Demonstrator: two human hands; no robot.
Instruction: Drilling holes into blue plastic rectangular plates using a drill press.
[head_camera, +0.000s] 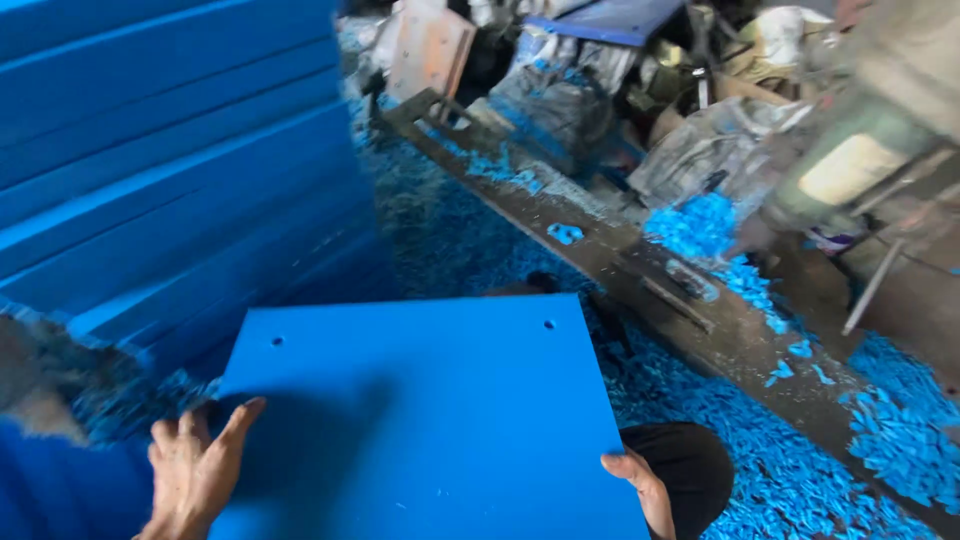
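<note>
Low in the head view, a flat, square blue plastic sheet (420, 420) with two small drilled holes near its far edge lies between both hands, tilted slightly and held above the littered floor. At the sheet's near left corner, the left hand (195, 475) rests with its fingers spread against the edge, thumb pointing up along the side. At the sheet's near right edge, the right hand (645, 490) grips with the thumb on top; the fingers go under the sheet, so I cannot tell how they lie. Just right of the sheet a dark-clothed knee (690, 465) shows.

Left of the sheet and behind it stands a tall stack of long blue plastic boards (170, 170), leaning layer on layer. Right of the sheet and beyond it, loose blue plastic chips (780, 470) cover the ground thickly, with a long, dark, grimy metal beam (660, 290) running diagonally through them. Farther right of the sheet, a blurred machine part (850, 160) and crumpled grey sacks (700, 150) crowd the background.

The step in hand seems to be carrying or positioning the drilled sheet, gripped at its two near corners. Any further handling calls for a level, two-sided hold, since the sheet is broad and its far edge hangs unsupported near the stack and the beam.
</note>
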